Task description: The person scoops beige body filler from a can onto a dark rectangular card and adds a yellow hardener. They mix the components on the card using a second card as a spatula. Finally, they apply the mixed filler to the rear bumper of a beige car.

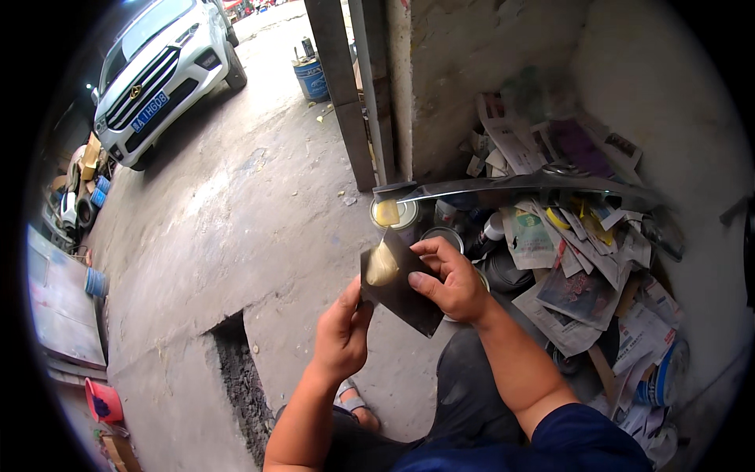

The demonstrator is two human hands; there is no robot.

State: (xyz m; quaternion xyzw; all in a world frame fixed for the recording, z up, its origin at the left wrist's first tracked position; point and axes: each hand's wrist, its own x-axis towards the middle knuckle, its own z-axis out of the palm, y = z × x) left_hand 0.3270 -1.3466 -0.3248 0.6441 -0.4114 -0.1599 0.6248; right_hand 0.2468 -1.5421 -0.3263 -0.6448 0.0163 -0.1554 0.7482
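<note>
Between my hands is a dark flat plate (410,295) carrying a smear of cream-coloured, putty-like paste (382,265). My left hand (344,329) is closed at the plate's left edge; its fingertips are partly hidden. My right hand (454,285) grips the right side, thumb pressed on the plate's face and fingers curled at its upper edge. Just beyond the plate, a spreader-like piece with a dark upper edge and a yellow patch (387,212) rests over a round tin (406,214). A long, shiny curved strip (511,186) reaches rightward from there.
Newspapers (578,303), tins and bottles crowd the right wall. A metal post (346,102) stands ahead, with a blue bucket (312,80) behind it. A white car (161,75) is parked far left. A trench (240,385) cuts the floor near a red bucket (104,400).
</note>
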